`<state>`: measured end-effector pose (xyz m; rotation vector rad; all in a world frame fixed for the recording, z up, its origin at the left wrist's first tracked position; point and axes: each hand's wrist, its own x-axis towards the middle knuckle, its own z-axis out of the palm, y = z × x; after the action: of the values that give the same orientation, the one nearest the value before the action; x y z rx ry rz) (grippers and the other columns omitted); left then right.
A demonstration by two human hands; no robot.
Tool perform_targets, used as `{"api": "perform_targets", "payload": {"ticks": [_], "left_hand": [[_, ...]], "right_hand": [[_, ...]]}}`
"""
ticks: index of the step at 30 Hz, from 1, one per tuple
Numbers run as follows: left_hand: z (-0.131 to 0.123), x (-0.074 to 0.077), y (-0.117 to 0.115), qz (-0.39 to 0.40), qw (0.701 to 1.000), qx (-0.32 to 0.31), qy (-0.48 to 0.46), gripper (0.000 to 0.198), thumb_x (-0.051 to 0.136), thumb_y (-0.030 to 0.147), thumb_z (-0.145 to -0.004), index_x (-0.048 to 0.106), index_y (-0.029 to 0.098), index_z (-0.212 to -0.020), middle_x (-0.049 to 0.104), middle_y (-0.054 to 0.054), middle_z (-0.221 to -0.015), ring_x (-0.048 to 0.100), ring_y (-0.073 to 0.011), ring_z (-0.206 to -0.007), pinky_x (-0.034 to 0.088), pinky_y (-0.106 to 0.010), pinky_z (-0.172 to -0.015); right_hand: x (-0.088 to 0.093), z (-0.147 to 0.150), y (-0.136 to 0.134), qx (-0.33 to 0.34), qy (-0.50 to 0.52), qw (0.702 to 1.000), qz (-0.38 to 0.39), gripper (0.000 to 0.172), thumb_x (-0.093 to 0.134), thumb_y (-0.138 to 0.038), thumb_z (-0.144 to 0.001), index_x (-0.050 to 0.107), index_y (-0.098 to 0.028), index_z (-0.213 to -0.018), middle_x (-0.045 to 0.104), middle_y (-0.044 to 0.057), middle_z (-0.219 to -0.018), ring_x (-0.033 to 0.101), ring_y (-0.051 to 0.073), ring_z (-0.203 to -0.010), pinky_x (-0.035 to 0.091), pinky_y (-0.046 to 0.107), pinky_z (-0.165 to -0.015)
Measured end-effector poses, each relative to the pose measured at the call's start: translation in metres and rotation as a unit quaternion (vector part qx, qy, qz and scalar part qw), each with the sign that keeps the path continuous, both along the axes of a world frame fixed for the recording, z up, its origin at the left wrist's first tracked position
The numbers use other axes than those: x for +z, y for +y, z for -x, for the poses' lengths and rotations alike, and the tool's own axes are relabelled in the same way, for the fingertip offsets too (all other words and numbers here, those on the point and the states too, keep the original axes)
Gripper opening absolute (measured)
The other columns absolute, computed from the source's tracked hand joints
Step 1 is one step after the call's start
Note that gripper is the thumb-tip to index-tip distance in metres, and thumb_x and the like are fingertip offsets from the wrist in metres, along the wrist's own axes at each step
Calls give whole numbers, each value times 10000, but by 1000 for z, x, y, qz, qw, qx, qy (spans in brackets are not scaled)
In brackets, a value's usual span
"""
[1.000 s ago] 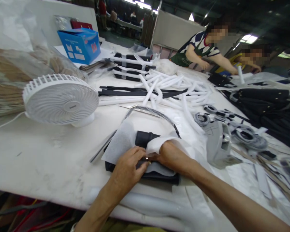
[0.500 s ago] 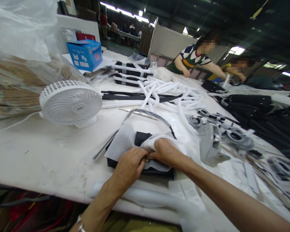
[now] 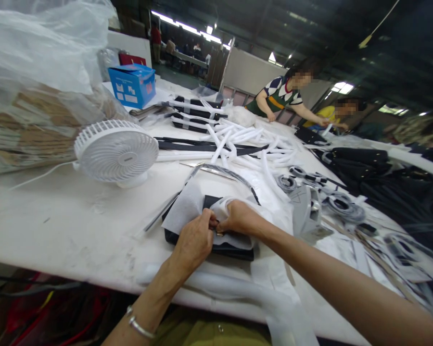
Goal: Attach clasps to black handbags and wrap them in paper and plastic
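A black handbag (image 3: 234, 253) lies on the table in front of me, its wrapped handle (image 3: 234, 172) arching away from me. Thin white wrapping paper (image 3: 184, 207) covers much of the bag. A small gold-coloured clasp (image 3: 220, 234) shows at the middle, just below my fingertips. My left hand (image 3: 195, 238) is closed in a pinch beside the clasp; what its fingertips hold is too small to make out. Bunched white paper sits under my right hand (image 3: 240, 218), which is closed on it, thumb close to the left fingertips.
A white fan (image 3: 117, 151) stands to the left, near a plastic-covered stack (image 3: 39, 125) and a blue box (image 3: 133, 86). White tubes (image 3: 238, 134) pile up beyond the bag. A grey tape dispenser (image 3: 305, 209) and coiled straps (image 3: 344, 206) lie right. Co-workers stand across the table.
My left fingers have shifted up slightly from the clasp, which shows more clearly now. My right hand stays on the paper. The camera view has turned a little.
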<state>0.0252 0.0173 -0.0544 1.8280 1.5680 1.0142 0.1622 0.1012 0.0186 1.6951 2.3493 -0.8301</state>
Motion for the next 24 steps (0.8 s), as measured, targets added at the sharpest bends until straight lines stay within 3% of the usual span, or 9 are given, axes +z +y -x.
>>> {"api": "perform_targets", "payload": {"ticks": [3, 5, 9, 12, 14, 19, 21, 24], "left_hand": [[0, 0, 2, 9, 1000, 2, -9, 340, 395, 5, -766, 428, 204, -1040, 700, -64, -980, 659, -216, -943, 492, -346, -818], [0, 1, 2, 16, 1000, 4, -5, 339, 394, 6, -771, 425, 201, -1047, 702, -69, -984, 662, -223, -949, 490, -347, -814], [2, 1, 3, 20, 1000, 10, 2, 315, 409, 20, -781, 443, 197, -1040, 690, -72, -974, 663, -225, -935, 488, -339, -797], [3, 0, 3, 1, 1000, 11, 1, 308, 406, 15, -783, 475, 185, -1031, 672, -70, -949, 647, -219, -905, 485, -333, -785], [3, 0, 3, -31, 999, 0, 14, 317, 393, -2, -787, 517, 183, -1013, 658, -58, -934, 624, -208, -900, 479, -329, -799], [3, 9, 4, -147, 979, -90, 112, 376, 417, 14, -850, 630, 243, -1060, 638, -54, -1116, 569, -210, -980, 455, -354, -851], [3, 16, 7, -172, 966, -124, 149, 359, 483, 40, -849, 650, 274, -1063, 622, -43, -1222, 542, -243, -1057, 438, -394, -871], [3, 24, 12, -180, 955, -172, 164, 347, 541, 53, -837, 661, 289, -1061, 650, -19, -1205, 537, -246, -1091, 431, -404, -889]], "right_hand": [[-2, 6, 2, -61, -9, 994, 89, 195, 761, -221, -580, 646, -156, -723, 607, -16, -557, 560, 146, -509, 379, 214, -439], [-2, 7, -1, -70, -26, 994, 83, 176, 750, -207, -583, 638, -153, -708, 608, -7, -553, 566, 160, -511, 389, 226, -442], [0, 6, -8, 81, -2, 995, -55, 146, 744, -184, -608, 661, -152, -724, 675, 19, -732, 615, 177, -703, 433, 234, -598], [11, -1, -6, 151, 47, 985, -71, 103, 696, -169, -684, 690, -163, -786, 694, 3, -791, 615, 155, -746, 434, 218, -670], [27, -12, 0, 116, 39, 990, -72, 73, 661, -222, -748, 693, -157, -744, 676, 0, -691, 600, 144, -655, 427, 218, -627], [78, -63, 6, -31, 27, 989, -140, 299, 620, -388, -805, 692, -147, -645, 652, 20, -615, 606, 168, -622, 438, 242, -614], [85, -79, -1, -38, 43, 988, -143, 310, 620, -432, -797, 705, -156, -685, 656, 12, -643, 608, 179, -651, 446, 248, -619], [76, -90, -16, 14, 74, 992, -103, 263, 619, -407, -798, 712, -164, -758, 678, 7, -725, 605, 180, -695, 449, 245, -623]]}}
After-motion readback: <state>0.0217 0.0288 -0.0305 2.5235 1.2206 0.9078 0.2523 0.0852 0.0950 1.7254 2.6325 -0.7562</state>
